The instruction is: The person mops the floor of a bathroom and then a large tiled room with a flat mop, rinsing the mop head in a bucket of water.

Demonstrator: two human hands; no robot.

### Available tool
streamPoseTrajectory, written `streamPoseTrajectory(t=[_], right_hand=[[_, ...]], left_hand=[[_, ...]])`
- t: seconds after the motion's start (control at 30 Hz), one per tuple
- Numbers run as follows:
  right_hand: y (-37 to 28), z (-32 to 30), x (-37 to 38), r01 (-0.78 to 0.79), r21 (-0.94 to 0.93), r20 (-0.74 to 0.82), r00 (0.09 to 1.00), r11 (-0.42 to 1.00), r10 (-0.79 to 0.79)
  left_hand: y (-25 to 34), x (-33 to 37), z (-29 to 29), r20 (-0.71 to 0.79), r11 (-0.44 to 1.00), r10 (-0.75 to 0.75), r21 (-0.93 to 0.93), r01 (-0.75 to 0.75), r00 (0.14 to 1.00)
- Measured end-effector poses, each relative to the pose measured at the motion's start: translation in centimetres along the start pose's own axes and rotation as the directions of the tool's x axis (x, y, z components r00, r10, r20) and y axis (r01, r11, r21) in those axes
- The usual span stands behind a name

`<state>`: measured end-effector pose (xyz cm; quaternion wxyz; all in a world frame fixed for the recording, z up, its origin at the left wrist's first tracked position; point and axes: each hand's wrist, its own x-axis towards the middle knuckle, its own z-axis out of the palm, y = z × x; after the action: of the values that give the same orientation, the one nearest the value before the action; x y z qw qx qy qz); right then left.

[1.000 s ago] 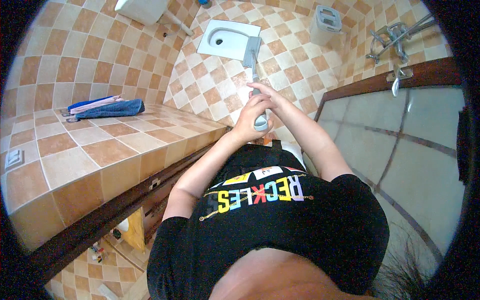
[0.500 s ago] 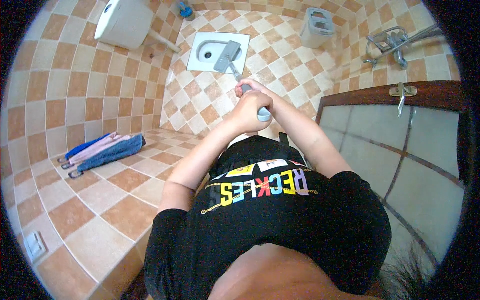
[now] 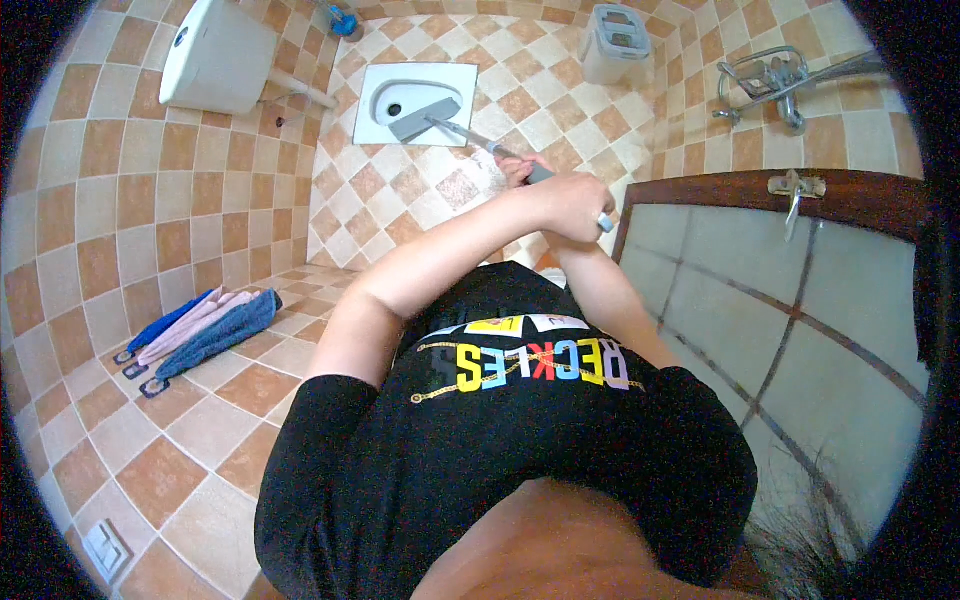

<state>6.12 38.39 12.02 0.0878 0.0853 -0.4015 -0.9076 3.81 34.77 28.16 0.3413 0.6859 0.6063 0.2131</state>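
Note:
A flat mop (image 3: 426, 119) with a narrow grey head and a grey pole slants from the squat toilet toward me. Its head overlaps the near rim of the white squat toilet (image 3: 372, 130) set in the floor; whether it touches I cannot tell. My left hand (image 3: 578, 205) is closed round the upper end of the pole, whose pale tip sticks out past the fist. Lower on the pole, my right hand (image 3: 518, 170) grips it too, partly hidden behind the left forearm. My forearms cross near the wrists.
Blue and pink towels (image 3: 205, 330) hang on the tiled wall at left, above a switch (image 3: 106, 550). A white cistern (image 3: 220, 60), a blue brush (image 3: 343, 22), a lidded bin (image 3: 615, 50) and a shower tap (image 3: 775, 85) stand farther off. A glazed door (image 3: 740, 250) is at right.
The mop head has swung round and moved left over the toilet's near side. My left hand has moved right with the pole's upper end, so the pole slants more. The view has shifted slightly.

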Motion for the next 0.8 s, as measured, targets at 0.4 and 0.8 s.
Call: streamPoseTrajectory(t=[0.4, 0.8], right_hand=[[1.0, 7.2, -15.5, 0.230, 0.223, 0.100, 0.961, 0.947, -0.257], [5.2, 5.1, -30.7, 0.442, 0.339, 0.202, 0.828, 0.831, -0.523]], left_hand=[[10.4, 9.0, 5.1, -0.177, 0.875, 0.450, -0.109, -0.472, 0.875], [21.6, 13.1, 11.2, 0.191, 0.661, 0.749, -0.271, -0.699, 0.634]])
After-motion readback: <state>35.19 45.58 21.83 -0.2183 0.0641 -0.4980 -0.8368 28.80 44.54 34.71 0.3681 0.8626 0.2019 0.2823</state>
